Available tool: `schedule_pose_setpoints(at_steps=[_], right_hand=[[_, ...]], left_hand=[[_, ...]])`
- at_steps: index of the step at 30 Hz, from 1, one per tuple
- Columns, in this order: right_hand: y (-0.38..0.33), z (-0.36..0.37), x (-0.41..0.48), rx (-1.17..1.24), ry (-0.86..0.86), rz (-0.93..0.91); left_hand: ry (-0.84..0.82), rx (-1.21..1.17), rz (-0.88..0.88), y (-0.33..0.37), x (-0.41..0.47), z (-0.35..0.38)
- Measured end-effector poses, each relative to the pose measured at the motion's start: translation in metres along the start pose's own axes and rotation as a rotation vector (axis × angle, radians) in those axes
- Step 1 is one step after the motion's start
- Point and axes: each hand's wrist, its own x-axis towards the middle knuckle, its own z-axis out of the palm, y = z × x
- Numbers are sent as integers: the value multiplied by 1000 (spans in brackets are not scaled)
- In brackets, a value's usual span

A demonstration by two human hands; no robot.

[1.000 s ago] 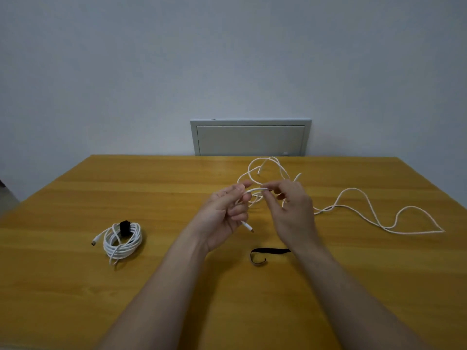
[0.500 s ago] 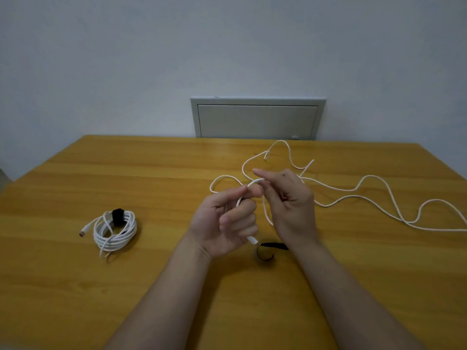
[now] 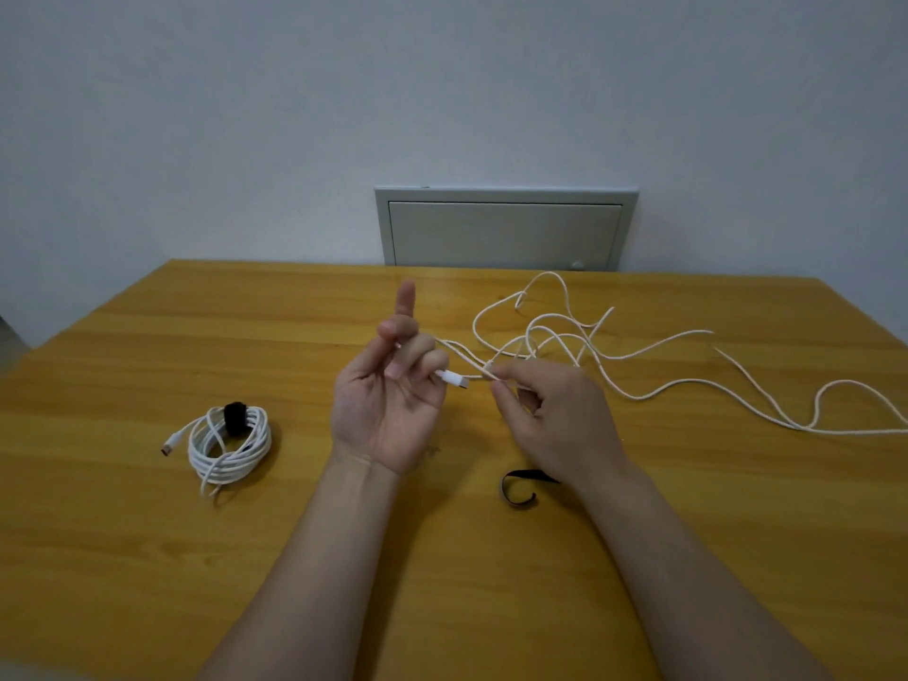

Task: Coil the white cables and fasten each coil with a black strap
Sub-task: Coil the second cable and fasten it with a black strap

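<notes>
A long loose white cable (image 3: 653, 385) sprawls across the right half of the wooden table (image 3: 147, 557). My left hand (image 3: 388, 405) is palm up with the index finger raised; the cable's plug end (image 3: 452, 378) lies between its bent fingers. Just to the right, my right hand (image 3: 550, 415) pinches the same cable beside the plug. A loose black strap (image 3: 518, 486) lies curled on the table under my right wrist. At the left rests a finished white coil (image 3: 228, 442) bound with a black strap (image 3: 235, 417).
A grey metal wall panel (image 3: 506, 228) sits behind the table's far edge. The cable's tangled loops (image 3: 545, 321) lie beyond my hands at the back right, and one strand runs off toward the right edge.
My left hand has turned palm up and spread its fingers, index raised. The plug end now sticks out to the right between the fingers. The right hand has shifted right along the cable.
</notes>
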Motion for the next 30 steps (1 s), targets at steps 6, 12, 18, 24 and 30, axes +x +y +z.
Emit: schedule_pose_setpoints(at_steps=[6,12,18,24,30], right_hand=[[-7,-4,0,-79,26,-68],[-11,1,-4,39,9,-98],[-6,4,-3,89,-25,-187],[-6,7,-3,42,-42,-194],[-5,-2,0,77,34,-266]], left_hand=[[152,24,277,17,1,0],[330,264,437,13,4,5],[332,586,492,2,4,11],[269,1228,451,-12,5,7],[192,1674,237,-28,-2,-1]])
